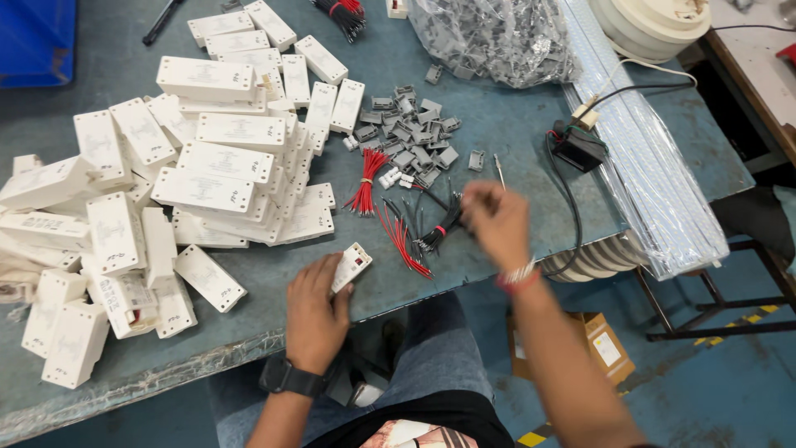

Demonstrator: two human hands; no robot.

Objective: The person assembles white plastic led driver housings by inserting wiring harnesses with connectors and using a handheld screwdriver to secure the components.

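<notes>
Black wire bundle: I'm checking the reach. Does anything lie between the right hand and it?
Nothing visible does. The right hand is blurred but already at the black wire bundle, just beside the loose red wires. The left hand holds a white box apart from it.

White box [351, 267] with a red patch, under my left grip [315, 311]. Black wires [439, 232] with a red band, at my right grip [496, 222]. Red wires [367, 180]; grey clips [410, 133]; white boxes [207, 166]; dull blue-green table [497, 124]; my black watch [290, 378]; red-and-white wristband [518, 278].
</notes>
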